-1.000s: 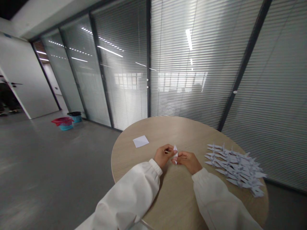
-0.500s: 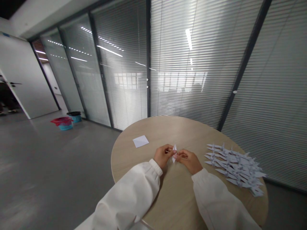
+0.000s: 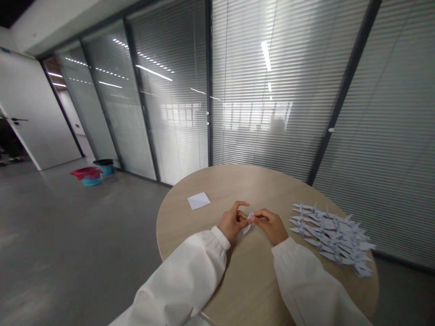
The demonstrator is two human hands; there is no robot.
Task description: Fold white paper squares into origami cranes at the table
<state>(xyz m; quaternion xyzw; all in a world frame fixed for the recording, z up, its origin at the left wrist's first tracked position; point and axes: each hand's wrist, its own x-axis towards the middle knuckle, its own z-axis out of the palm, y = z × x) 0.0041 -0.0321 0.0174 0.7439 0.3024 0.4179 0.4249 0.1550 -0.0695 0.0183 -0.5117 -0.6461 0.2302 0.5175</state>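
A small piece of folded white paper (image 3: 248,228) is pinched between my two hands, above the middle of the round table. My left hand (image 3: 234,221) grips its left side with thumb and lower fingers, while the index finger is lifted and curved over. From the other side, my right hand (image 3: 270,225) pinches the paper between thumb and fingertips. The fingers cover much of the paper, so its full shape is hidden.
The round wooden table (image 3: 238,280) bears a flat white paper square (image 3: 199,200) at the left and a cluster of many folded paper cranes (image 3: 335,233) at the right. Blinded glass partitions (image 3: 272,81) stand behind. Lined bins (image 3: 90,176) are on the floor, far left.
The folded paper has turned from upright to slanting, its lower end now toward the left. My left index finger has lifted off it. Both hands still hold it.
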